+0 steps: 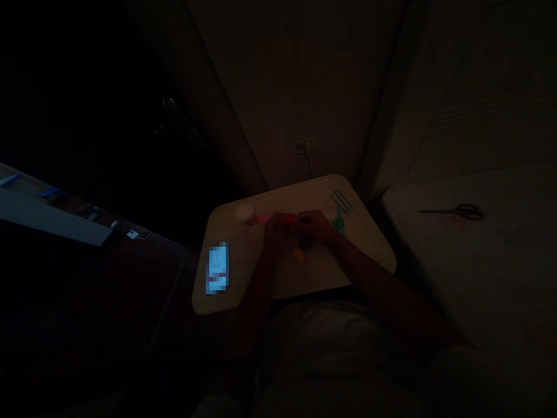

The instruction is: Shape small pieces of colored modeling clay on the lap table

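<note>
In dim light, both hands meet over a small wooden table. My left hand is closed on a bright red strip, whose pinkish end sticks out to the left. At the strip's other end my right hand is closed too, with its fingertips on the red material. The strip's exact kind is too dark to make out. Just below the hands lie a small orange piece and a dark roundish thing. A pale round lid or tub stands left of the strip.
A lit phone lies at the table's left. Thin sticks and a green piece lie at the right. Scissors rest on a pale surface further right. A plug sits in the wall socket.
</note>
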Demonstrator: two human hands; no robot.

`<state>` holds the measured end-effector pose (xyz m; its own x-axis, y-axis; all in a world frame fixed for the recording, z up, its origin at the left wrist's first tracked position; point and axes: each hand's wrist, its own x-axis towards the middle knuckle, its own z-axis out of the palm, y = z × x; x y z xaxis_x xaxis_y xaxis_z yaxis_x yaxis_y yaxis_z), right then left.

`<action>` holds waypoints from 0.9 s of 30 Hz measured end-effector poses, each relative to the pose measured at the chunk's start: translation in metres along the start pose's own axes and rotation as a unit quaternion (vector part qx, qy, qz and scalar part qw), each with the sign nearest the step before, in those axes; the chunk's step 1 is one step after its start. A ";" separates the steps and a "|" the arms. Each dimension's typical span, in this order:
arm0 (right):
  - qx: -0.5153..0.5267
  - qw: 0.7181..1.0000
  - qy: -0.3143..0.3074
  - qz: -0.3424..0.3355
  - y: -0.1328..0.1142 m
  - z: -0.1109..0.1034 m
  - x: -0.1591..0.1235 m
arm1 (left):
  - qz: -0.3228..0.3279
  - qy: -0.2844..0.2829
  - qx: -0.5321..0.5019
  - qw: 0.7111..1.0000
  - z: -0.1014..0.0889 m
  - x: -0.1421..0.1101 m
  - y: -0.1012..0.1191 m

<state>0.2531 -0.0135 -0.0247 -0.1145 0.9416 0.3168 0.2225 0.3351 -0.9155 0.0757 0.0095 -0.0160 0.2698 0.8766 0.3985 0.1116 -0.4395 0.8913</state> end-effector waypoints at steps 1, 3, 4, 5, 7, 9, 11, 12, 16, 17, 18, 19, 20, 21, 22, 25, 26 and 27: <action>-0.003 1.000 0.012 0.001 0.000 0.000 0.000 | 0.004 -0.010 -0.004 1.000 0.001 -0.001 0.001; -0.009 1.000 0.029 0.008 0.000 0.001 0.000 | 0.011 -0.023 0.001 1.000 0.002 -0.001 0.004; -0.013 0.999 0.035 0.013 0.000 0.001 0.000 | 0.014 -0.027 0.009 0.999 0.002 -0.001 0.004; -0.017 0.999 0.041 0.018 0.000 0.001 0.000 | 0.016 -0.031 0.019 0.999 0.001 -0.001 0.005; -0.026 0.998 0.044 0.026 -0.001 0.001 -0.001 | 0.016 -0.033 0.038 0.999 0.000 0.000 0.005; -0.030 0.998 0.040 0.024 -0.002 0.002 -0.001 | 0.006 -0.022 0.051 0.998 -0.002 0.001 0.004; -0.033 0.999 0.032 0.021 -0.003 0.002 -0.002 | -0.008 -0.012 0.063 0.998 -0.004 0.001 0.003; -0.033 0.999 0.028 0.022 -0.004 0.002 -0.002 | -0.014 -0.010 0.066 0.998 -0.004 0.001 0.003; -0.018 0.999 0.017 0.021 -0.007 0.003 -0.003 | -0.023 -0.002 0.065 0.998 -0.005 0.001 -0.002; -0.010 1.000 0.017 0.017 -0.008 0.002 -0.003 | -0.025 0.005 0.056 0.998 -0.005 0.001 -0.004; -0.003 1.000 0.021 0.015 -0.008 0.002 -0.003 | -0.029 0.010 0.043 0.999 -0.005 0.001 -0.005; 0.003 1.000 0.027 0.013 -0.009 0.002 -0.003 | -0.035 0.012 0.029 0.999 -0.005 0.001 -0.005; 0.009 0.999 0.034 0.014 -0.010 0.002 -0.003 | -0.042 0.014 0.016 0.999 -0.004 0.001 -0.005; 0.013 0.999 0.041 0.016 -0.010 0.002 -0.003 | -0.046 0.012 0.007 0.999 -0.004 0.002 -0.004; 0.017 0.999 0.047 0.017 -0.011 0.002 -0.002 | -0.046 0.008 0.002 0.999 -0.003 0.002 -0.003; 0.046 0.997 0.062 0.021 -0.010 0.001 -0.001 | -0.035 -0.003 -0.001 0.999 0.000 0.002 0.004; 0.063 0.995 0.068 0.022 -0.009 0.001 0.000 | -0.036 -0.004 -0.001 0.999 0.001 0.002 0.006; 0.080 0.994 0.075 0.022 -0.008 0.001 0.001 | -0.038 -0.007 -0.001 0.999 0.002 0.002 0.007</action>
<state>0.2507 -0.0154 -0.0171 0.0402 0.9540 0.2971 0.0660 0.2942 -0.9535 0.0785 0.0081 -0.0095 0.2745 0.9045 0.3264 0.1300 -0.3712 0.9194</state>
